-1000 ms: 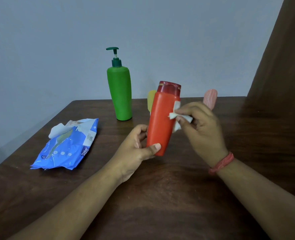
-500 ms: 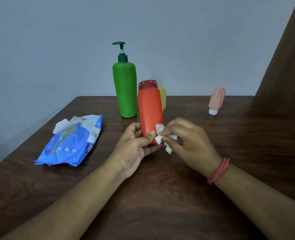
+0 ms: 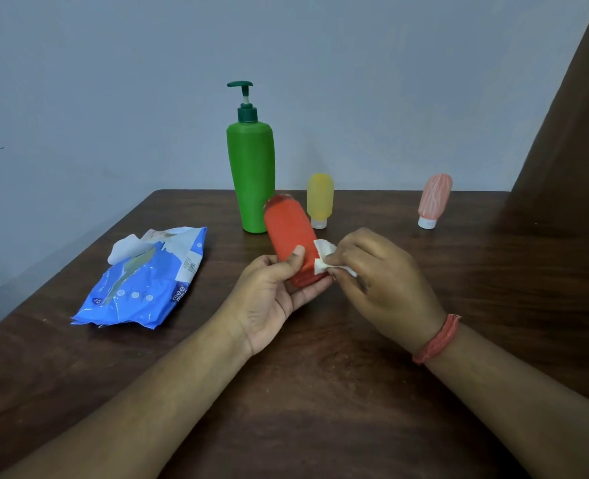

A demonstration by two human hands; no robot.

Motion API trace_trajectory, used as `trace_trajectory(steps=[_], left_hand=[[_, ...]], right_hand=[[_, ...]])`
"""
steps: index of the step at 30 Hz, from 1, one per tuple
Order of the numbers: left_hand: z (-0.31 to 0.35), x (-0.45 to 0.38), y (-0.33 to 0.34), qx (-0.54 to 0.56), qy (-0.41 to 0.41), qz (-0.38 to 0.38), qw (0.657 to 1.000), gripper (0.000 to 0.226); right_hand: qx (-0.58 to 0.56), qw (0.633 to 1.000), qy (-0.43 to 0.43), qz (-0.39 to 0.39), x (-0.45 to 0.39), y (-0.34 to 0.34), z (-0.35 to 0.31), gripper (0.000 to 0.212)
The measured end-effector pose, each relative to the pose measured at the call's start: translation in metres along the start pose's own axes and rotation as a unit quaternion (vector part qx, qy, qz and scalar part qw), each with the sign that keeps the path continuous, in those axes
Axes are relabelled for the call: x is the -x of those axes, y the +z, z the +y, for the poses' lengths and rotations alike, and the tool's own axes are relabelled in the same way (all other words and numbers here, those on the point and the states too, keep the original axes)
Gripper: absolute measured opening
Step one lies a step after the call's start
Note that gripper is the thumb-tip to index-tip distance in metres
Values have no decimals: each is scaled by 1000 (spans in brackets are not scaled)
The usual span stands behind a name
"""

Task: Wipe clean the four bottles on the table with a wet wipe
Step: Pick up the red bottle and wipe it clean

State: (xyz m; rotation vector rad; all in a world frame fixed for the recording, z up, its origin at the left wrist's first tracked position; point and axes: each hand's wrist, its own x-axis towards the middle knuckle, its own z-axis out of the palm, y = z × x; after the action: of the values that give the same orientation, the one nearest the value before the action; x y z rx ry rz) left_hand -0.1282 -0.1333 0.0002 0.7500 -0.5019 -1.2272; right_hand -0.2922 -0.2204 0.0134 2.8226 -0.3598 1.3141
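Surface (image 3: 320, 392): dark wood | green pump bottle (image 3: 251, 174) far centre, untouched | orange bottle (image 3: 291, 236) now tipped away, was upright half a second ago; left hand (image 3: 272, 295) grips its base | right hand (image 3: 383, 274) pinches wet wipe (image 3: 324, 259) on its right flank, wiping continues; three bottles likely pending.

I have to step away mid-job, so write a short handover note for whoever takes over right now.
Left hand grips the red bottle, tilted, off the table.
Right hand pinches the wet wipe against its lower side.
Green pump bottle, yellow bottle and pink bottle stand at the back; wipes pack lies left.
Done: red under way. Left: whether the other three are wiped can't be told.
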Motion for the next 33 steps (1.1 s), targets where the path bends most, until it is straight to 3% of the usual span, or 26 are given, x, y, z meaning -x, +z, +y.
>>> trace_trajectory(steps=[3,6,9,12,17,19,24,29,33], left_hand=[[1,0,0,-17,-15,5,1000,29],[2,0,0,-45,-7,38,998,44],[3,0,3,-26,-6,33,999,36],[2,1,6,2,-9,23,1000,41],[0,4,7,-17,-26,10,999,31],[2,4,6,-8,-20,5,1000,28],[6,5,6,18,-17,-10,1000,50],[5,5,6,-7,-2,-19,1000,49],[3,6,5,-78,11,-1,997,58]], right_hand=[[36,997,-62,-7,-2,4,-10,7],[78,989,-129,-8,-5,7,-19,20],[115,985,-128,31,-7,1,-13,23],[123,985,-107,60,-6,-3,-7,14],[95,983,-158,-26,-4,7,-19,22],[99,985,-139,-15,-5,3,-12,18],[54,996,-59,49,-4,-1,-1,8],[-111,990,40,80,0,7,-2,9],[-268,948,151,80,1,10,2,10]])
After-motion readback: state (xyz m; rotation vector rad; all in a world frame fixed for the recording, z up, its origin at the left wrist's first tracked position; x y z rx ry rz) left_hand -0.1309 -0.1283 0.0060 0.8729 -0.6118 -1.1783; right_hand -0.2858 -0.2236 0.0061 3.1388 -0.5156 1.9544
